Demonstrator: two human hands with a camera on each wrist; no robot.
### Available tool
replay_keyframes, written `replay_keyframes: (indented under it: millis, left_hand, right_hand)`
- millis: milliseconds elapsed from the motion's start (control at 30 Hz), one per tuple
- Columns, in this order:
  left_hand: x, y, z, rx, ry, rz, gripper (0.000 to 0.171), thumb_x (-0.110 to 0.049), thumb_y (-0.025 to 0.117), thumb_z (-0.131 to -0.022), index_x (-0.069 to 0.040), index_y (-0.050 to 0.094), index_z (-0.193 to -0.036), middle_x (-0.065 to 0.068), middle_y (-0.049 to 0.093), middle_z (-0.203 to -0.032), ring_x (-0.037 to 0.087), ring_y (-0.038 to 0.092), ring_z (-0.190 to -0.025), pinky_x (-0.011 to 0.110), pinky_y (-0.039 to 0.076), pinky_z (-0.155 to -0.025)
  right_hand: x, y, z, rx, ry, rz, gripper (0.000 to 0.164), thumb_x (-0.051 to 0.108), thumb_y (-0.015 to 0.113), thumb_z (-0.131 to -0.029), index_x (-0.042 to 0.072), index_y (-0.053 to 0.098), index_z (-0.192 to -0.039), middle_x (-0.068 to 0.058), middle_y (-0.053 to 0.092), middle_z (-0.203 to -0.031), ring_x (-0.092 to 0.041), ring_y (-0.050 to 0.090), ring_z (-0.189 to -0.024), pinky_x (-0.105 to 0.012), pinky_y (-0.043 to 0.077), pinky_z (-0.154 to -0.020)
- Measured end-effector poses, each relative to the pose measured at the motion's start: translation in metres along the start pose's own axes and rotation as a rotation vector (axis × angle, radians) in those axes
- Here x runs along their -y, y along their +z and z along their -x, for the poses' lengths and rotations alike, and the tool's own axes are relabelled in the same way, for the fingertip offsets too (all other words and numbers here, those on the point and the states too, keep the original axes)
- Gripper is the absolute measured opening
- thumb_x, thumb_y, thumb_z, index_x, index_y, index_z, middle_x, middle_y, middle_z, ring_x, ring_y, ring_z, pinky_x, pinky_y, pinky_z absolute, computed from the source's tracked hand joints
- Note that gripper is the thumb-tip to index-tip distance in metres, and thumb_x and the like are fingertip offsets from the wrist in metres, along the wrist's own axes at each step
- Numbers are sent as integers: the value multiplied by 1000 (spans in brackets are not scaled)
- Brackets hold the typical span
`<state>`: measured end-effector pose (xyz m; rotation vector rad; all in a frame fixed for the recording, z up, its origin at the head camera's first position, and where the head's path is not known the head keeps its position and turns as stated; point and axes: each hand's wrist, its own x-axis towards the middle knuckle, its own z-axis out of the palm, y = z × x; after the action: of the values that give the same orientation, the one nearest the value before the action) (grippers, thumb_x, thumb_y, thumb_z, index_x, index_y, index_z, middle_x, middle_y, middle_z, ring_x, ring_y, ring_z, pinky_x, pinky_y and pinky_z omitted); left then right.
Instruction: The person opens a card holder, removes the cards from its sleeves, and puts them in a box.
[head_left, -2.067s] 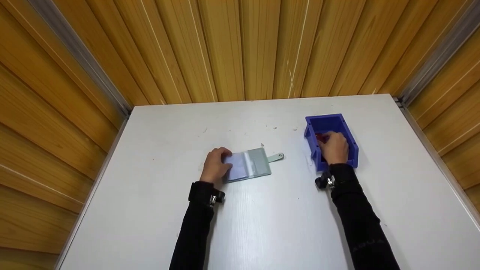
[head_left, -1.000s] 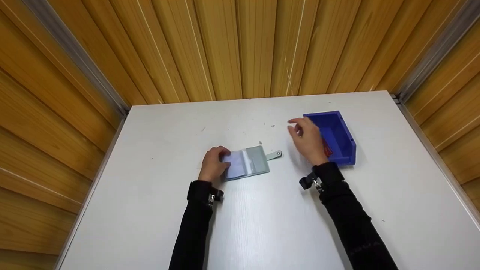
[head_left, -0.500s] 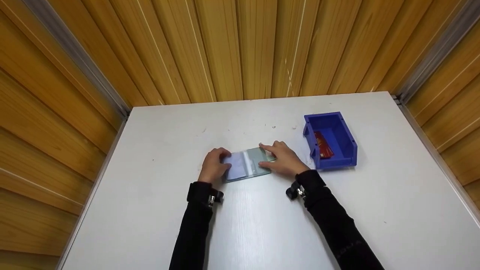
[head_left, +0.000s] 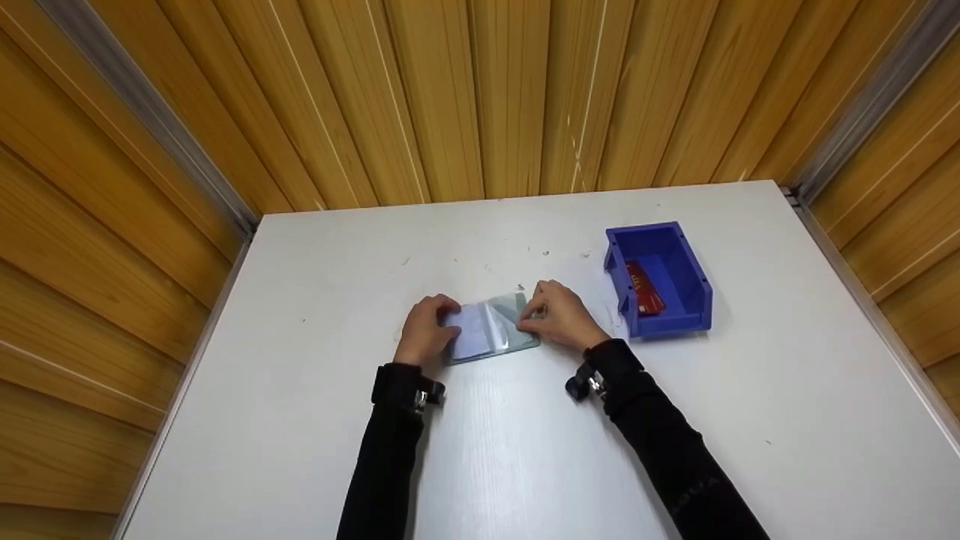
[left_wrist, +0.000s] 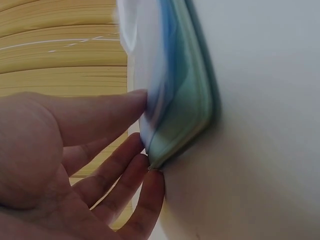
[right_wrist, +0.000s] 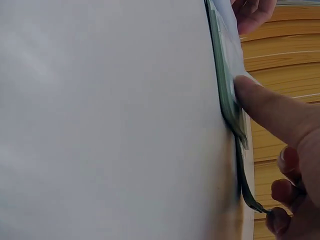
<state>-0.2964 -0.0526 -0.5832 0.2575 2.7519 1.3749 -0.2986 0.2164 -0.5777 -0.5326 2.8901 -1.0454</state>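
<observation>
An opened pale green card holder (left_wrist: 187, 102) lies on the white table, its clear and lavender sleeves (head_left: 472, 331) facing up. At its left end my left hand (head_left: 424, 330) holds on, thumb over the sleeves and fingertips along the cover's edge, as the left wrist view shows. From the other side my right hand (head_left: 564, 315) pinches a clear plastic sleeve (head_left: 501, 319), with part of it turned up at a slant over the green cover. In the right wrist view, the snap strap (right_wrist: 243, 175) sticks out below the thumb, its end right at a curled fingertip.
A blue plastic bin (head_left: 671, 327) stands on the table (head_left: 495, 465) to the right of the hands. Inside lies a red card (head_left: 645, 291) with "VIP" on it. Yellow wood-look panels (head_left: 480, 97) rise behind the table and at both sides.
My right hand has come out of the bin, leaving the red card there, and moved left to the card holder. It now pinches a clear sleeve. My left hand has stayed in place.
</observation>
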Motion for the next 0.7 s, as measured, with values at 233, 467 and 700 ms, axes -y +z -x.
replay_keyframes:
  millis: [233, 467, 700]
  left_hand:
    - [-2, 1, -4, -14, -54, 38, 27, -14, 69, -96, -4, 69, -122, 16, 72, -115, 31, 65, -110, 47, 49, -101]
    - [-2, 0, -6, -7, -121, 77, 48, -43, 49, -108, -5, 62, -135, 18, 72, -121, 33, 66, -113, 49, 50, -100]
    - [1, 4, -1, 25, -51, 22, 54, -12, 76, -92, -1, 56, -141, 16, 68, -126, 32, 60, -120, 47, 47, -107]
  right_hand:
    - [10, 3, -1, -7, -39, -60, 21, 26, 70, -99, 9, 82, -102, -8, 66, -90, -23, 54, -90, -36, 43, -81]
    - [34, 18, -2, 157, -184, 180, 34, 27, 63, -103, 26, 70, -136, -9, 64, -98, -31, 58, -102, -51, 44, -102]
    - [42, 29, 0, 208, -208, 337, 35, 27, 64, -101, 34, 68, -136, -4, 56, -85, -22, 48, -90, -37, 38, -80]
